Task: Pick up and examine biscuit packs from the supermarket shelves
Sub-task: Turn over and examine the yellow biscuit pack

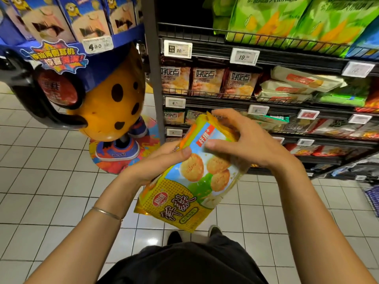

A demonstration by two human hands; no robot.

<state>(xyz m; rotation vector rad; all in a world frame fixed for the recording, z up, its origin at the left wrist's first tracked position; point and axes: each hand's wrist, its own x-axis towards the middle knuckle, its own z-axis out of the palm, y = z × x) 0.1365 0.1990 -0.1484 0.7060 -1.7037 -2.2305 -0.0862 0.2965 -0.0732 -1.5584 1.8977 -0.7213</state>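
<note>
The person held a yellow biscuit pack with both hands, out in front of the body and above the white tiled floor. The pack was tilted, with its front facing up, and round biscuits were drawn on it. The left hand gripped the pack's left edge, with the thumb pressed on the front and the other fingers tucked behind. The right hand gripped the top end, with the fingers curled over the far side and the thumb lying on the front. A thin bracelet sat on the left wrist. Just behind the hands stood the dark shelves, and the hands and the pack hid some of the lower rows. Red-and-cream packs stood in a row on a middle shelf, with white price tags along the shelf edges. Big green bags filled the top shelf. To the left of the shelves stood a big orange cookie figure with dark spots, black headphones and blue shoes. Blue boxes sat in a stand above it. Down low, the tips of the person's dark shoes showed under the pack.
</note>
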